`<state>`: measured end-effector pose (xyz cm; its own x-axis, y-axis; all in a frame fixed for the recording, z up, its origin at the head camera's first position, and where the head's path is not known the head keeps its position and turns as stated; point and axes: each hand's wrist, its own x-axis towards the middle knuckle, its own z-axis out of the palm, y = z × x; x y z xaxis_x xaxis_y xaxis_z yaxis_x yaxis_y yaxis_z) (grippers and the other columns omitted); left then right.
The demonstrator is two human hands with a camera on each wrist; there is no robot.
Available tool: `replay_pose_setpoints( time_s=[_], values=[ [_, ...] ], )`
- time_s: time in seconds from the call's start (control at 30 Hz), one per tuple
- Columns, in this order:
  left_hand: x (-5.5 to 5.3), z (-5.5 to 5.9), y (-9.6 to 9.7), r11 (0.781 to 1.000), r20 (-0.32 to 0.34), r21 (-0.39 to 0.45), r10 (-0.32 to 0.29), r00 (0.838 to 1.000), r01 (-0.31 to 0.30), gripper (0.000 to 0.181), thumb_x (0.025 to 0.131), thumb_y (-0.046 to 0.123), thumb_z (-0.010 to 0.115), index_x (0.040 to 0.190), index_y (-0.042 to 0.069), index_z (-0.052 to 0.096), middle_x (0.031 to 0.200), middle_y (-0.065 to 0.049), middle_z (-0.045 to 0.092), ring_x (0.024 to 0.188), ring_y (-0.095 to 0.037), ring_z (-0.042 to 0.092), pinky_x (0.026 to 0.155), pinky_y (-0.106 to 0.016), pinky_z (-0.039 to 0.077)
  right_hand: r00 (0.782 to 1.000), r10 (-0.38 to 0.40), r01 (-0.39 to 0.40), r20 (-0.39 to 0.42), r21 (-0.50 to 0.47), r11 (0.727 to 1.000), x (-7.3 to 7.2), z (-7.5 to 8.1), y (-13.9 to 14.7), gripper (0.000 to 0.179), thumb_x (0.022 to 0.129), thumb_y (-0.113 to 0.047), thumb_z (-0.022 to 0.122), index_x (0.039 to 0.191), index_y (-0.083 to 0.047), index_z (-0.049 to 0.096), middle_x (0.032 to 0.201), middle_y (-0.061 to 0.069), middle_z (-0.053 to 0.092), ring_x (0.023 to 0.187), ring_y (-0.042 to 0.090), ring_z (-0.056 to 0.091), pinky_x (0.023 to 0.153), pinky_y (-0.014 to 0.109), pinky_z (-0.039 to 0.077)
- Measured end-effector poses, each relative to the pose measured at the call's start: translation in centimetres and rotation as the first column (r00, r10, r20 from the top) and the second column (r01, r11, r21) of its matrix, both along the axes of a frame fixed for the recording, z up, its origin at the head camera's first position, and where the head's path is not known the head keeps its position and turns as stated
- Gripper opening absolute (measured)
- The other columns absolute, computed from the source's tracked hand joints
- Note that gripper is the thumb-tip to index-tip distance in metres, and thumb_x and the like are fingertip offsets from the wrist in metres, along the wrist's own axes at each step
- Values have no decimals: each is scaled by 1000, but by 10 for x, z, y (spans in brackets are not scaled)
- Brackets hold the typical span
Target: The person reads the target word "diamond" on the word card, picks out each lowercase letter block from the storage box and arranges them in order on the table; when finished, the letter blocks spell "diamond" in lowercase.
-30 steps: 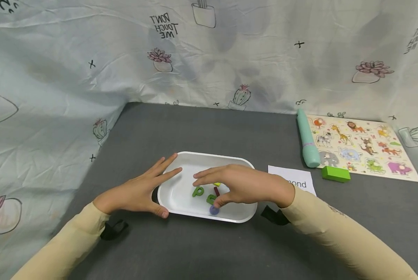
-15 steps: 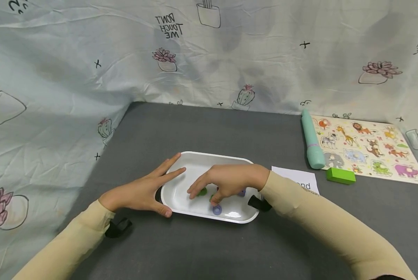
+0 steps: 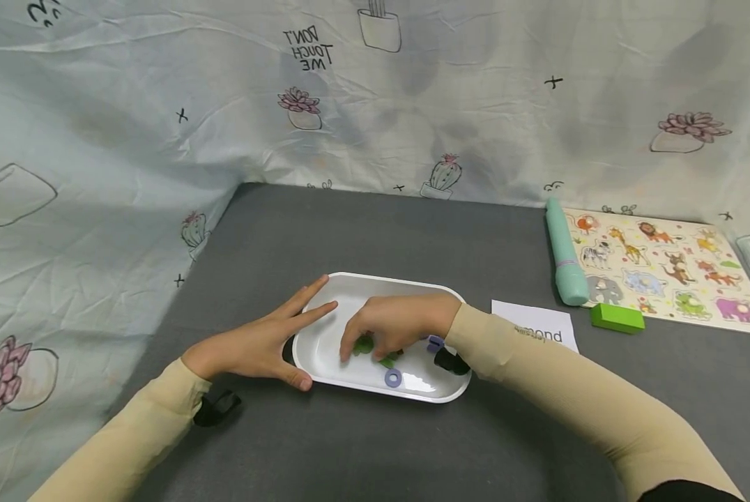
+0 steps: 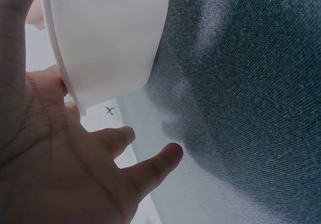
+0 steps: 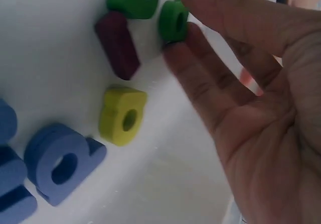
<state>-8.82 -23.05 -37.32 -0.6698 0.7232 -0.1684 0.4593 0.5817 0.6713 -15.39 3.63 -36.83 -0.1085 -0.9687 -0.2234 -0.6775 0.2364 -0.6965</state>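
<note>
My left hand (image 3: 256, 346) is at the left end of a white tray (image 3: 312, 366), thumb and fingers spread along its rim; the left wrist view shows the rim against the palm side of the hand. My right hand (image 3: 400, 324) reaches down inside the tray, fingers bent. In the right wrist view a green letter with a hole (image 5: 174, 20) lies between its thumb and fingertips. Close by are another green letter (image 5: 133, 4), a dark red stick-shaped piece (image 5: 118, 45), a yellow letter (image 5: 122, 117) and a blue letter with a round hole (image 5: 50, 153).
A white card with printed letters (image 3: 544, 324) lies right of the tray. Farther right are a light green block (image 3: 617, 318), a teal tapered cylinder (image 3: 566, 258) and an animal puzzle board (image 3: 670, 272). A patterned cloth (image 3: 362, 104) hangs behind the dark grey table (image 3: 350, 446).
My right hand has moved left and down into the tray, its fingers bending towards the green letters. My left hand keeps its place at the tray's rim. The head view has shifted slightly.
</note>
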Motion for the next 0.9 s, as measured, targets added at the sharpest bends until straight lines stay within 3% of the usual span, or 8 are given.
replay_pose_setpoints(
  time_s=[0.17,0.53,0.67,0.9],
  values=[
    [0,2,2,1000,13,-3,-1,1000,1,119,72,41,92,164,13,21,169,2,-18,154,-28,-4,113,-58,26,998,-26,25,-50,-17,1000,2,-8,-6,44,83,13,73,117,-15,76,107,-7,69,94,11,60,83,19,46],
    [1,2,1,1000,23,6,6,1000,-7,119,73,39,92,164,12,21,169,0,-17,153,-31,-5,113,-61,24,982,-15,18,-186,16,1000,10,-7,-16,40,82,9,77,115,-14,78,101,-6,65,94,7,58,89,17,42],
    [1,2,0,1000,18,25,0,1000,0,118,74,43,90,163,11,21,169,-3,-16,153,-31,-3,112,-61,26,968,6,-2,-251,16,1000,13,-7,-18,37,81,11,74,108,-14,78,95,-5,62,89,7,57,84,16,43],
    [2,1,0,1000,9,19,-1,1000,1,118,74,43,90,163,11,20,169,-4,-16,154,-28,-1,112,-59,28,978,-45,50,-203,16,999,14,-3,-15,28,86,4,76,108,-14,80,94,-11,68,80,3,58,76,14,46]
  ],
)
